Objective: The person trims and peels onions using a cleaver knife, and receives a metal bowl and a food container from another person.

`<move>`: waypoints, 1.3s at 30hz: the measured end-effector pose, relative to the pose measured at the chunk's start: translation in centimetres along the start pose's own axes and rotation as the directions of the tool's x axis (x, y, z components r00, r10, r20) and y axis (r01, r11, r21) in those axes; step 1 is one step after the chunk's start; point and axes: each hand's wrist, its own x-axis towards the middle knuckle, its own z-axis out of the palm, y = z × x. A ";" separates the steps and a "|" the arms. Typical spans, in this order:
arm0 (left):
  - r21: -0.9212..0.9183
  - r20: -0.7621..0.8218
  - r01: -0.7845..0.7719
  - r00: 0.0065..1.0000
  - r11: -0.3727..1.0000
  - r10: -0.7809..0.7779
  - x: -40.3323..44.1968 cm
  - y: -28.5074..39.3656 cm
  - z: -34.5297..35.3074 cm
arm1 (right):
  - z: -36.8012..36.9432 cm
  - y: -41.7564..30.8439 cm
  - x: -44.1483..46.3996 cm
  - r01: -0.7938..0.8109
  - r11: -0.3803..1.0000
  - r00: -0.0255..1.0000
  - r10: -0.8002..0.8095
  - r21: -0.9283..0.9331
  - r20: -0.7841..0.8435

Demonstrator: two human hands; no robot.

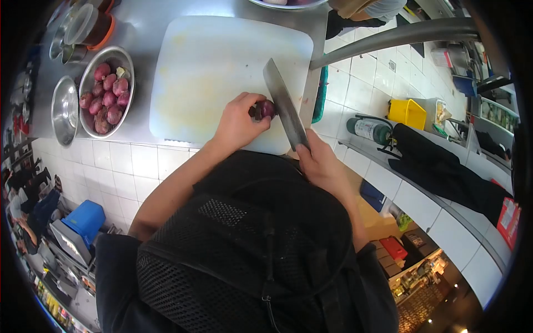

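Observation:
On the white cutting board [222, 61], my left hand [240, 119] pinches a small red onion [266, 109] between thumb and fingers. My right hand [322, 161] is wrapped around the handle of a broad kitchen knife [284, 102]. The blade stands just right of the onion, its tip toward the far side of the board; whether it touches the onion I cannot tell. To the left of the board, several red onions [109, 99] fill a metal bowl [129, 61].
Beside the onions stands another metal bowl [65, 111] at the steel table's [141, 33] near edge. Lidded containers [88, 25] are at the back left. A metal rail [388, 41] runs off to the right, with a green gas cylinder [369, 131] and a yellow bin [407, 114] beyond.

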 end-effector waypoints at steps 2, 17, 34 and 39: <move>-0.010 0.004 0.019 1.000 1.000 -0.019 -0.2 0.1 -0.1 | 1.3 0.6 2.2 0.017 1.000 0.999 -0.016 0.007 -0.034; 0.410 0.159 -0.367 0.930 0.835 0.331 -2.4 -0.4 -4.0 | 4.2 3.9 6.8 0.149 0.988 0.931 -0.155 -0.045 -0.330; -0.332 -0.081 0.046 0.994 0.942 -0.077 1.1 -3.2 4.6 | 0.9 4.3 2.7 0.201 0.979 0.931 -0.186 0.018 -0.315; -0.333 -0.123 0.044 0.988 0.942 -0.089 1.3 -3.1 4.9 | -0.2 1.9 0.9 0.114 0.992 0.978 -0.105 0.045 -0.179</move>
